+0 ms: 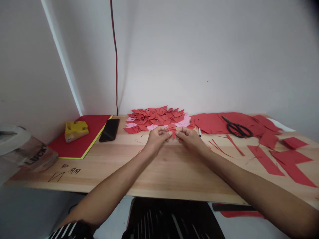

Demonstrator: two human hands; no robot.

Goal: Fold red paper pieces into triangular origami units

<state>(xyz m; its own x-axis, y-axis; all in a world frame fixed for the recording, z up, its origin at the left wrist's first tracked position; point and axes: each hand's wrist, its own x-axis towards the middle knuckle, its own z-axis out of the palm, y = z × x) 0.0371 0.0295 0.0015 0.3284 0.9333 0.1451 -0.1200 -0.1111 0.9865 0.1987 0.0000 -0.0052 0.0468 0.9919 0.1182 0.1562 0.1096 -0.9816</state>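
Between my two hands is a small folded piece of red paper (172,128), held just above the wooden table. My left hand (160,135) pinches its left side between thumb and fingers. On the other side, my right hand (186,135) grips it the same way, fingers closed. Parts of the folded paper are hidden behind my fingertips. Right behind the hands lies a pile of folded red and pink paper pieces (157,118) with pointed tips, close to the wall. A white marker with a dark tip (199,132) lies beside my right hand.
Red paper sheets (209,122) and black scissors (236,128) lie at the back right, with red offcuts (266,160) nearer. To the left are a phone (109,129), a yellow packet (76,130) on red and yellow sheets (74,149), and a plastic container (27,152).
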